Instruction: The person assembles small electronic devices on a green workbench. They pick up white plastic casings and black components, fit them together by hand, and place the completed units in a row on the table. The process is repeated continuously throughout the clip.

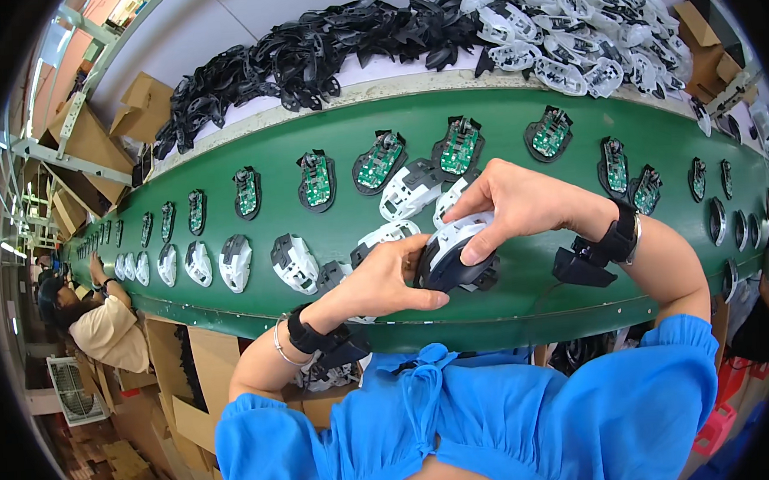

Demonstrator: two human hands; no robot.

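Over the near side of the green conveyor belt (509,286), I hold a mouse shell (445,265), white on top with a dark underside, tilted between both hands. My left hand (382,279) closes on its left end, thumb toward me. My right hand (517,203) grips its right side, with the thumb on the dark part and fingers over the white part. Just beyond my hands lie white-and-black mouse top shells (410,189). Behind them sit mouse bases with green circuit boards (379,162). A dark piece partly hidden by my right hand lies beneath the held shell.
A row of white mouse shells (235,263) runs left along the belt. Heaped on the ledge beyond are black plastic parts (306,62) and white shells (556,35). Another person (102,329) works at far left. Cardboard boxes (209,371) stand below the belt's near edge.
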